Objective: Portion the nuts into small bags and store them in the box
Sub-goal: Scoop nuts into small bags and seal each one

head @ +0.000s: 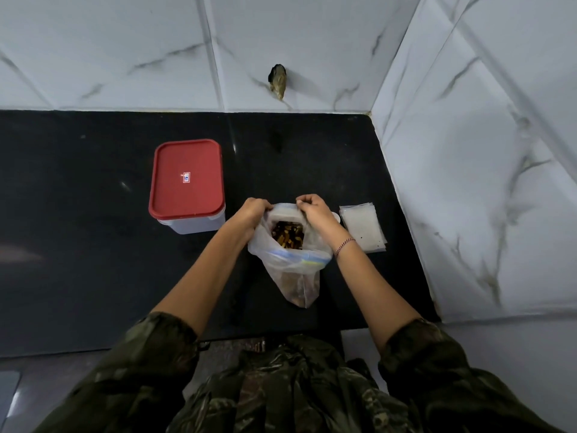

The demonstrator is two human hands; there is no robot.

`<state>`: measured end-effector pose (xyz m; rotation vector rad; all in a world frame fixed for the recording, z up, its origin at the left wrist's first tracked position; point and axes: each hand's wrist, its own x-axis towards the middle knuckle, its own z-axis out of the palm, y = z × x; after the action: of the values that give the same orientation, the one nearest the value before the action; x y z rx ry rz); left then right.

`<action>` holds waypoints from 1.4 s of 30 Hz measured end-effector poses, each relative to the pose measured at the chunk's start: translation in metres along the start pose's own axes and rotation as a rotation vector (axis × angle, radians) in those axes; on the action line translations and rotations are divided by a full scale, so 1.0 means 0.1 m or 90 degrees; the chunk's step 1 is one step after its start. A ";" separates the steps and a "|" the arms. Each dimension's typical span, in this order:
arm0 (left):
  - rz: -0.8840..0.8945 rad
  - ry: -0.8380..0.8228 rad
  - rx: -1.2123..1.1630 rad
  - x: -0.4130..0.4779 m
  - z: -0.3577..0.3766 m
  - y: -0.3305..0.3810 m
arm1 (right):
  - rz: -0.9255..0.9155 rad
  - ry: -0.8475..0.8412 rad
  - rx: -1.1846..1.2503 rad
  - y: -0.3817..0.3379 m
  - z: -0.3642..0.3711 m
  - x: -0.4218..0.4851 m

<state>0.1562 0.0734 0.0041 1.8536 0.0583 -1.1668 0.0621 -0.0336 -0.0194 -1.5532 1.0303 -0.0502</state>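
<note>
Black counter, perhaps granite, marbled walls, red-lidded box

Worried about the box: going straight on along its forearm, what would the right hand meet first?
Likely just bare counter, then the wall; the right hand's line seems to pass beside the box.

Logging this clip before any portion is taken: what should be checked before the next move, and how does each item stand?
1. Large bag mouth open, nuts visible: ok.
2. Left hand and right hand both gripping its rim: ok.
3. Small bags stacked just right of it: ok.
4. A small bag taken and opened: not ok.
5. Box open for storing: not ok, red lid on.
6. Scoop at hand: cannot tell; white object mostly hidden behind the right hand.
</note>
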 end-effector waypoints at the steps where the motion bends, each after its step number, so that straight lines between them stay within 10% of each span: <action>1: -0.011 -0.006 -0.013 0.01 0.01 0.00 | 0.019 0.007 0.009 -0.01 0.01 0.03; 15: 0.287 0.273 0.412 -0.32 0.07 -0.59 | -0.071 0.124 -0.263 0.22 -0.18 -0.57; 25: -0.007 0.057 -0.093 -0.40 0.23 -1.09 | 0.096 0.003 -0.074 0.69 0.01 -0.92; 30: -0.095 0.025 -0.256 -0.40 0.26 -1.07 | 0.250 0.014 0.353 0.72 0.09 -0.94; 42: -0.171 0.007 -0.340 -0.37 0.17 -1.02 | 0.288 0.100 0.771 0.49 0.13 -1.04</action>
<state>0.0766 0.1350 -0.0387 1.4018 0.5843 -1.1783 -0.0213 0.0455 -0.0113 -0.2149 1.1169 -0.4058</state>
